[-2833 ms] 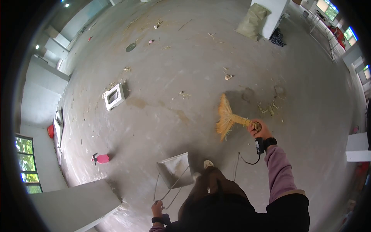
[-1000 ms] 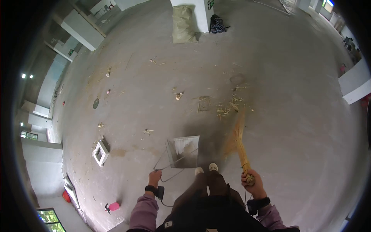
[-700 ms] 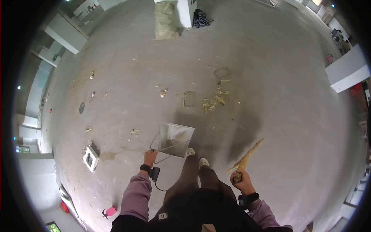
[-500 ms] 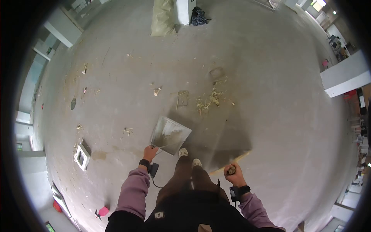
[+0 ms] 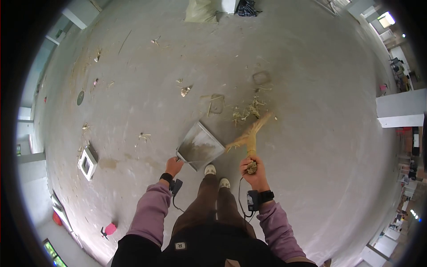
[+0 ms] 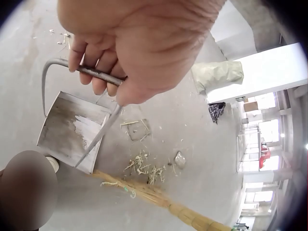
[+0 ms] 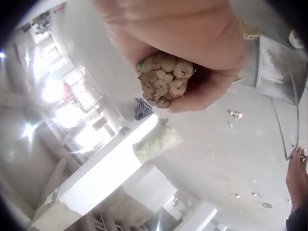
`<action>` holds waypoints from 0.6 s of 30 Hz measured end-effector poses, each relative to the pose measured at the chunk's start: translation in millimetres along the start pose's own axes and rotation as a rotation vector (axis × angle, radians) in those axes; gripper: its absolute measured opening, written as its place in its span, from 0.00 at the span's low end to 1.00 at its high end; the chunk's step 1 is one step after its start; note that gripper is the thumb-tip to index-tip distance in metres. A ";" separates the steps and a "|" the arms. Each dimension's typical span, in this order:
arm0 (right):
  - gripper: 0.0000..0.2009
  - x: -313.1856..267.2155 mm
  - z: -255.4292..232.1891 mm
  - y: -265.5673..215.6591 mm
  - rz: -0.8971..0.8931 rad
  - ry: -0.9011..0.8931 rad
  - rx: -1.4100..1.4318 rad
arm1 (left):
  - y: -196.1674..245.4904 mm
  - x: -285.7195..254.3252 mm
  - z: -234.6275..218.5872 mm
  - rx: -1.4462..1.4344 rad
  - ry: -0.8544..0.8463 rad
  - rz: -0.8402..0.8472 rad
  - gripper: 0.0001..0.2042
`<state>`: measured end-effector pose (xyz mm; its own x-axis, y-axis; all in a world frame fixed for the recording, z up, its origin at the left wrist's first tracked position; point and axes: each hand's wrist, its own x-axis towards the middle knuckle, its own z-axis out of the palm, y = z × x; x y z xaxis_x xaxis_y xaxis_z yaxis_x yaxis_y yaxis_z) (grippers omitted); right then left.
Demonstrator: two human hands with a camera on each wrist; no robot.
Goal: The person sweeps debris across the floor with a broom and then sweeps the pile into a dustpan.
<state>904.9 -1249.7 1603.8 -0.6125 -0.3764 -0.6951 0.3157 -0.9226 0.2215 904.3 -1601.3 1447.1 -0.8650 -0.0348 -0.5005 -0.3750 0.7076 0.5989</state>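
My left hand [image 5: 174,166] grips the bent metal handle [image 6: 98,74] of a dustpan [image 5: 201,147], a square metal pan with brown dust inside. In my right hand [image 5: 253,173] is a straw broom [image 5: 251,133], gripped by its bundled handle, whose knobby butt end [image 7: 166,79] faces the right wrist camera. The broom's bristles spread just right of the dustpan, one tip close to its right corner. Beyond the bristles lies a pile of straw scraps [image 5: 254,108], and left of it some straw around a damp square mark [image 5: 216,103].
More litter [image 5: 185,91] is scattered over the concrete floor. A white square frame [image 5: 87,163] lies at left, with a pink spray bottle [image 5: 110,229] nearer me. A pale sack [image 5: 201,11] and a black bag [image 5: 247,8] stand by a pillar at the far side.
The broom has swung from far right, down past my right side, then forward and inward to beside the dustpan. The dustpan has turned and come forward, and the view has shifted with me.
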 end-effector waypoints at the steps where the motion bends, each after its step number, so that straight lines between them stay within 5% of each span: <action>1: 0.04 -1.8 0.0 -3.0 -0.003 -0.022 -0.008 | -0.1 3.4 -1.5 0.014 -0.008 0.002 0.15; 5: 0.06 -42.9 -9.1 -17.2 -0.015 -0.108 0.049 | -4.4 16.4 -4.5 -0.034 -0.037 0.032 0.16; 11: 0.08 -120.6 -21.1 -5.8 -0.171 0.233 -0.264 | -22.9 27.5 -4.4 -0.051 -0.166 0.008 0.17; 18: 0.04 -77.2 -49.0 -23.0 -0.252 0.421 -0.356 | -19.8 23.7 4.0 -0.164 -0.074 -0.035 0.17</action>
<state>980.4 -1195.3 1618.9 -0.3832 -0.0176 -0.9235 0.4656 -0.8671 -0.1767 892.5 -1613.3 1421.0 -0.8257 -0.0006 -0.5641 -0.4588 0.5824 0.6711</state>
